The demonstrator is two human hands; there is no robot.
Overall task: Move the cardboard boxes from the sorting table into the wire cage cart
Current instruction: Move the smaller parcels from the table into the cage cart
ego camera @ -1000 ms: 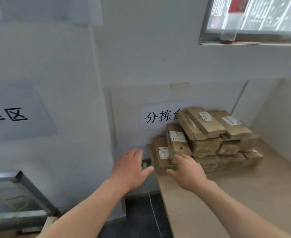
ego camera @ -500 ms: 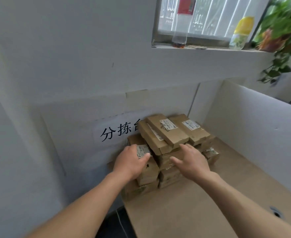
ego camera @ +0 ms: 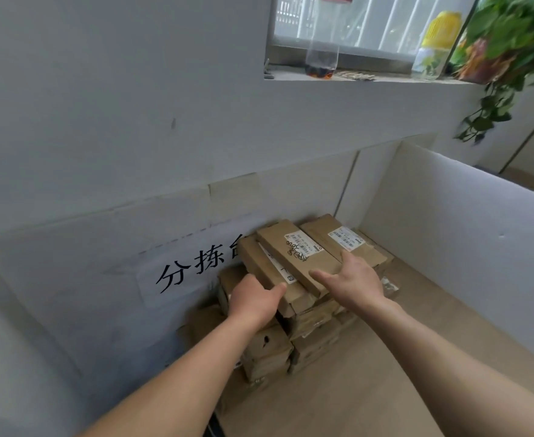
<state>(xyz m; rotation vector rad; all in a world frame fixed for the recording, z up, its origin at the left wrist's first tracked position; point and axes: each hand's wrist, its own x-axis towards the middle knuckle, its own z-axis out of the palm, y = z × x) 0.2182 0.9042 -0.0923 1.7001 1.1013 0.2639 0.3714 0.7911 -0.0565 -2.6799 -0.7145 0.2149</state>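
Several brown cardboard boxes with white labels are stacked in the back left corner of the sorting table [ego camera: 395, 383]. The top box [ego camera: 290, 250] lies slanted on a leaning box [ego camera: 259, 263], with another labelled box [ego camera: 338, 238] beside it on the right. My left hand [ego camera: 253, 302] clasps the leaning box's left side, thumb across its near end. My right hand [ego camera: 355, 280] holds the top box's near right corner, thumb along its end and fingers up its right side. The wire cage cart is out of view.
A white wall with a paper sign [ego camera: 196, 269] stands right behind the pile. A white partition [ego camera: 448, 247] borders the table on the right. On the window sill above are a clear bottle [ego camera: 322, 42], a yellow-capped jar [ego camera: 432, 45] and a hanging plant [ego camera: 508, 45].
The view swung right, away from the cart frame, and came closer to the pile. Both hands moved forward from open in the air onto the top boxes and closed on them.
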